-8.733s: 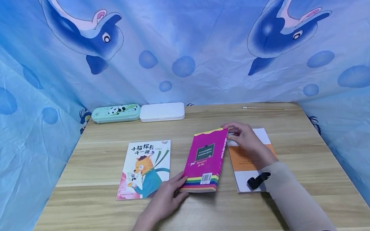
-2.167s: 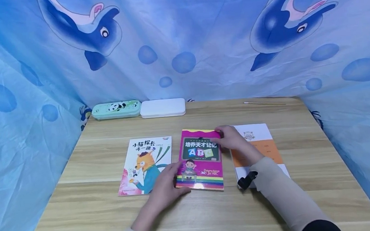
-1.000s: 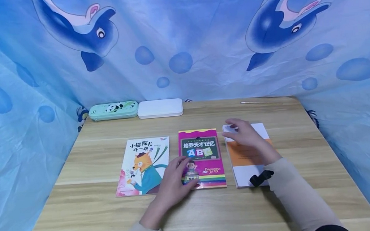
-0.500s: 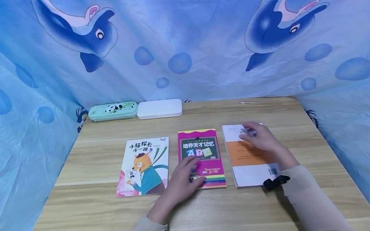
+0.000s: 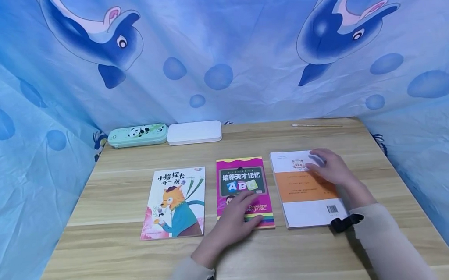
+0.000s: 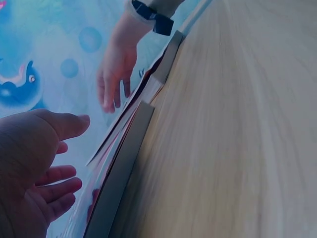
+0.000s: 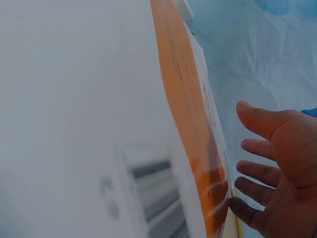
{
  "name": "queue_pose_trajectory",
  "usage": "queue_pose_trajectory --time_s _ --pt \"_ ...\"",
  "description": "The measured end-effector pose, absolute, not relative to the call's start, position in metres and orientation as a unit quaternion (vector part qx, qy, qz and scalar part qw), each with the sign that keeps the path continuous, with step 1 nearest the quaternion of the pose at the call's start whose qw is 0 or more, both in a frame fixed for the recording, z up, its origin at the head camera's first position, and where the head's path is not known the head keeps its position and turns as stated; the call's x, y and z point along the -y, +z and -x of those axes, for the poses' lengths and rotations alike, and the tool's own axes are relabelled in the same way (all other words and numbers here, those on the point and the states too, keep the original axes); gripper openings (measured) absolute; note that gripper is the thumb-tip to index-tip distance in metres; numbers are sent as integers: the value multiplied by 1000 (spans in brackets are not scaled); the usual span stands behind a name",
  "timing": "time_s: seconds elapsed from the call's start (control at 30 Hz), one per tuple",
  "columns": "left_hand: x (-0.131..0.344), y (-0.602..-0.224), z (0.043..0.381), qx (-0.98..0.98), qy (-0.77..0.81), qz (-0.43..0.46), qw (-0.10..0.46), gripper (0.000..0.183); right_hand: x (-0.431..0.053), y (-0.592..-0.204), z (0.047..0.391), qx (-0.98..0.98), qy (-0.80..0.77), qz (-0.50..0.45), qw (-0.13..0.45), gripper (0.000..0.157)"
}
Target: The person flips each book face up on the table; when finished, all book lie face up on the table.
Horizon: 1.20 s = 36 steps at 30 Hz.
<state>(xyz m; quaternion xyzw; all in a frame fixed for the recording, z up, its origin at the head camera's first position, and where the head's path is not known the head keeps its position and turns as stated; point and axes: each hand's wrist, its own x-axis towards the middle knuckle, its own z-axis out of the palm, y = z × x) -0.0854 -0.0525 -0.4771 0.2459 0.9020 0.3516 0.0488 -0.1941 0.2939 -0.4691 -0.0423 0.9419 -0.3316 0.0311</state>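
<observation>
Three books lie in a row on the table. A pink ABC book (image 5: pixel 256 164) is in the middle, face up. My left hand (image 5: pixel 236 218) is over its lower half with fingers loosely extended, covering part of the cover; the left wrist view shows the same hand (image 6: pixel 34 168) with nothing in it. On the right is a white book with an orange band (image 5: pixel 297 213), its barcode side up. My right hand (image 5: pixel 331 166) hovers over its upper right part. In the right wrist view, that hand (image 7: pixel 277 168) has its fingers spread, holding nothing.
A white picture book with an orange cat (image 5: pixel 176 205) lies left of the pink one. Along the table's back edge stand a green panda pencil case (image 5: pixel 137 136), a white case (image 5: pixel 194 132) and, farther right, a pencil (image 5: pixel 316 125). Behind hangs a blue dolphin curtain (image 5: pixel 261 102).
Earlier both hands held the pink book tilted, back cover showing; now it lies front up, released. My right hand has moved right across the orange-banded book, and my left has drifted right.
</observation>
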Motion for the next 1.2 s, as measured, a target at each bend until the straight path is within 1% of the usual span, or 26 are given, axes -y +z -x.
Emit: queue_pose_trajectory --time_s 0.1,0.23,0.37,0.47,0.77,1.0,1.2 --pt "44 -477 85 -899 351 -256 60 62 -302 -472 196 -942 -331 48 32 62" --pt "35 -478 84 -894 345 -276 73 61 -315 -476 199 -935 -345 55 54 62" --pt "30 -481 84 -895 332 -289 69 61 -326 -480 201 -923 -371 52 82 62" --pt "28 -482 83 -896 330 -290 68 61 -332 -482 201 -912 -397 46 93 60" --pt "23 -484 83 -899 319 -289 73 60 -349 -489 200 -900 -424 39 94 55" --pt "12 -483 81 -897 316 -300 72 58 -357 -497 201 -887 -453 11 93 44" --pt "2 -483 81 -888 317 -330 51 57 -362 -497 204 -903 -421 36 77 46"
